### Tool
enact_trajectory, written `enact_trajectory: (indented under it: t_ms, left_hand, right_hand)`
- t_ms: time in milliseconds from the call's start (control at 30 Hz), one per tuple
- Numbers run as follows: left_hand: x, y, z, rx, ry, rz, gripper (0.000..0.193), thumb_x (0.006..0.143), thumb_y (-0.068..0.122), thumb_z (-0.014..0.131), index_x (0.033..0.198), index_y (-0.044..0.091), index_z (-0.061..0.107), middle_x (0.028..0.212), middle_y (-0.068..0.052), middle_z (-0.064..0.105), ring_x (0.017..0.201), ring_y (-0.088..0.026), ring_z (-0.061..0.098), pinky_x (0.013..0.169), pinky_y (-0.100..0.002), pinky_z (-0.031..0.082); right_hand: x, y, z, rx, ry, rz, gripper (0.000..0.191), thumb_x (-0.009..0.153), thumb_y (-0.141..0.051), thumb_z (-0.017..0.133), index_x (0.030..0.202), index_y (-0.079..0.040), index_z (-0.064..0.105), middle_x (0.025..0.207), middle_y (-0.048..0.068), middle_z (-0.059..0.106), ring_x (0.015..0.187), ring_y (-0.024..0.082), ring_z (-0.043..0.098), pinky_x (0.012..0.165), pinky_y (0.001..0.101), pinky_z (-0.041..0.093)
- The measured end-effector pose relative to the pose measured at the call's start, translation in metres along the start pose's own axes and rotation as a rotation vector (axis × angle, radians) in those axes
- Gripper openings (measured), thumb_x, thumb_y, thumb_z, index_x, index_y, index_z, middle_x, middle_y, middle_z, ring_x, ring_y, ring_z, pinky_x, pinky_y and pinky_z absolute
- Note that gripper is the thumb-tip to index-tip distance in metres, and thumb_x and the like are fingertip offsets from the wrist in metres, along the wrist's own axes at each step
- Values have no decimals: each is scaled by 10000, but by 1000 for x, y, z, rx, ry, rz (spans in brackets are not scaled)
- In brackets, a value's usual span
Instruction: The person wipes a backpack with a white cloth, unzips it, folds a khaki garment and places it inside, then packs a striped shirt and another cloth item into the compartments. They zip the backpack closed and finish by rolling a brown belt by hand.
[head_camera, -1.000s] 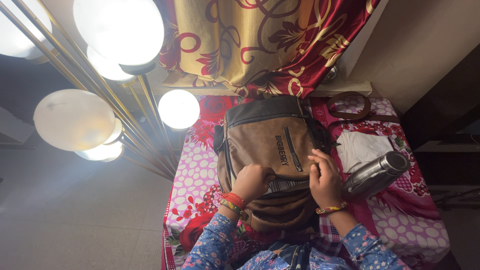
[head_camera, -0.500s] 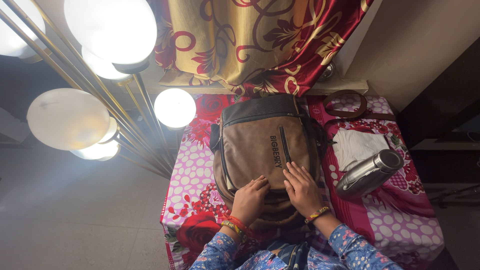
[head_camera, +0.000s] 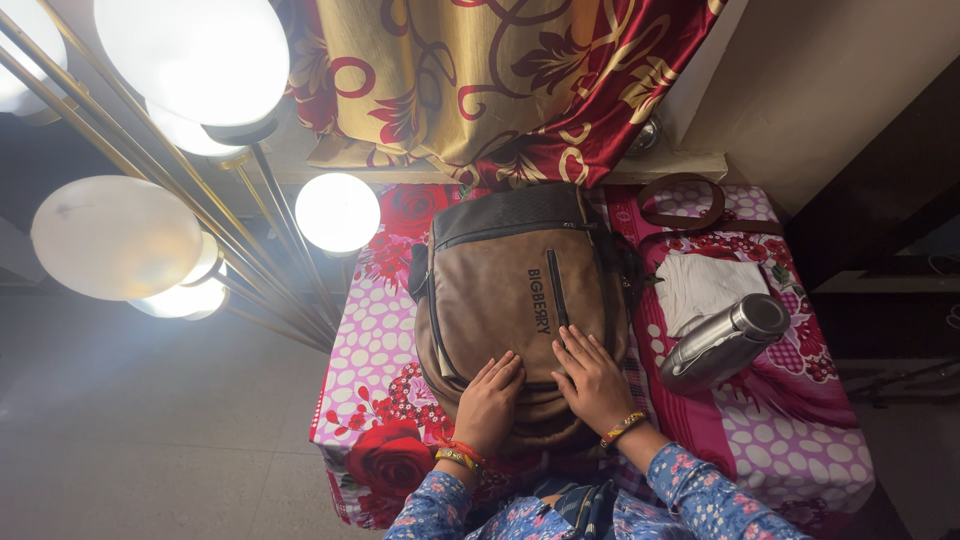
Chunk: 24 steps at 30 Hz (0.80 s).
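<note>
A brown backpack (head_camera: 520, 290) with a dark top panel lies flat on a bed covered by a pink floral sheet (head_camera: 380, 340). My left hand (head_camera: 490, 400) rests flat on the bag's lower front, fingers together and holding nothing. My right hand (head_camera: 592, 378) lies flat beside it on the lower right of the bag, next to a vertical zip. Both wrists carry bangles, and both sleeves are blue with flowers.
A steel flask (head_camera: 722, 342) lies on its side right of the bag, beside a folded white cloth (head_camera: 706, 286) and a brown strap (head_camera: 686, 206). A lamp (head_camera: 180, 180) with several glowing globes stands at left. A red and gold curtain (head_camera: 500, 80) hangs behind.
Both hands slid from the bag's lower edge up onto its front panel and now lie flat. The view has shifted slightly, showing more of the bag.
</note>
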<state>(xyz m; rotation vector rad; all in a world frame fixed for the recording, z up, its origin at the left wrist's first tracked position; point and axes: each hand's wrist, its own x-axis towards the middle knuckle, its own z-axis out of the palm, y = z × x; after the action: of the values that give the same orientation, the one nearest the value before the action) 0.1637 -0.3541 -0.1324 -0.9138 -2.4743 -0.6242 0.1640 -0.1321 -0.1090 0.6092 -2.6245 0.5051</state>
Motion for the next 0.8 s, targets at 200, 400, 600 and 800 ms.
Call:
enact_trajectory:
  t_ms: [200,400,600,800]
  left_hand:
    - [6,9,-7,-85,39,-64,284,900,184,678,1121,14,729,1301,-121,675,1332,-269,557,1115,-437,418]
    - [39,42,-31,-223,70,-239,151,930,208,710,896,68,757,942,-60,757,945,-282,720,814,-403,559]
    - [98,88,-50,-462,186,-177,127,890,116,698,973,28,740,932,-119,732,773,-324,717,673,-400,569]
    - [159,134,-67,-701,249,-67,145,877,29,673,1016,0,700,945,-134,723,799,-298,735,706,-363,582]
  right_hand:
    - [2,2,-3,42,-36,23,432,923,-245,647,1284,-8,663,1471,192,544,1427,322,444,1176,466,341]
    - [5,-5,-36,280,48,134,351,910,-165,675,1219,-2,704,1377,186,638,1329,320,576,1081,407,477]
    - [15,-18,-102,420,170,137,336,936,-83,631,1256,-9,704,1318,175,697,1239,301,673,1030,377,542]
    - [16,-19,-183,524,314,150,320,969,-56,606,1269,27,680,1320,194,696,1225,295,698,1005,358,569]
